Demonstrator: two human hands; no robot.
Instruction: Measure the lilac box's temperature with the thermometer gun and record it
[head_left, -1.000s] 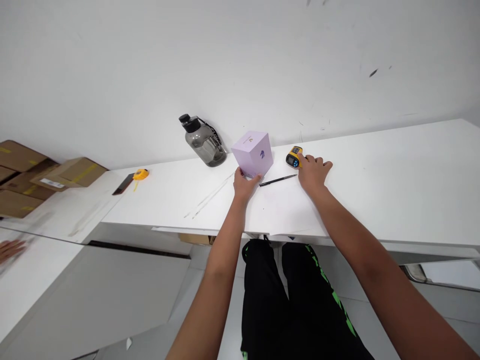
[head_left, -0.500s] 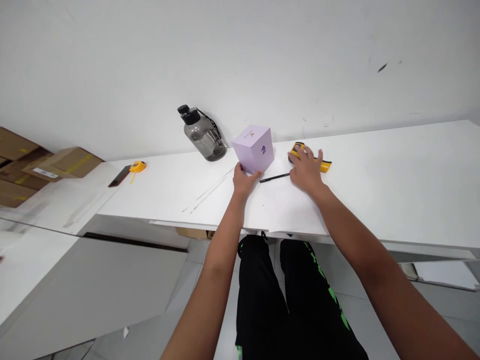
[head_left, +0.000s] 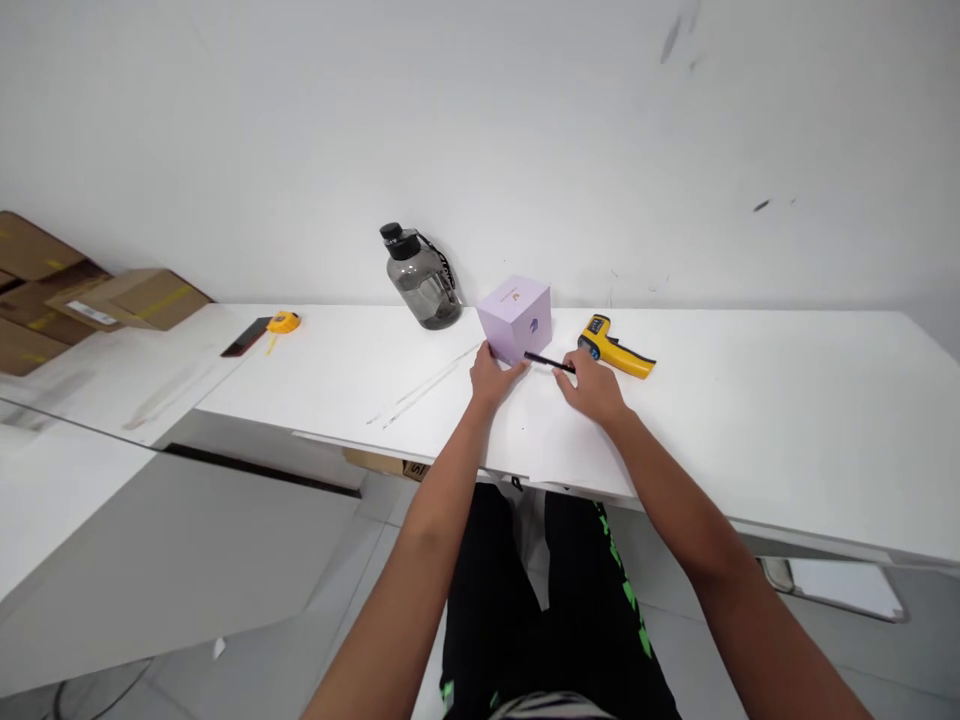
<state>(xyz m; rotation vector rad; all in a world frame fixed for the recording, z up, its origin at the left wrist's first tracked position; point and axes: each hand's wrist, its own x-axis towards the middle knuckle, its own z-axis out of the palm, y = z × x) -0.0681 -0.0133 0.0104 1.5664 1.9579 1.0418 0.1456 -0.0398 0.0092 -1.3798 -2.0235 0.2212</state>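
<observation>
A pale purple cube-shaped box (head_left: 513,318) stands on the white table, a gold mark on its top and a dark purple emblem on one side. Around its lower near corner my left hand (head_left: 493,380) is closed, thumb on one side and fingers on the other. My right hand (head_left: 592,387) pinches a black pen (head_left: 550,362) at its right end. The pen's left end points at the box's near side; whether they touch I cannot tell. Just beyond my right hand lies a yellow and black infrared thermometer (head_left: 621,350) on its side.
A grey see-through water bottle (head_left: 427,290) stands behind the box, against the wall. Further left on the table (head_left: 780,400) lie a yellow tape measure (head_left: 283,322) and a dark flat object (head_left: 246,337). Cardboard boxes (head_left: 142,298) are stacked at the far left.
My right hand has left the thermometer and come toward me and left, taking hold of the pen that lay beside it. The left hand stays at the box. The camera view has shifted slightly.
</observation>
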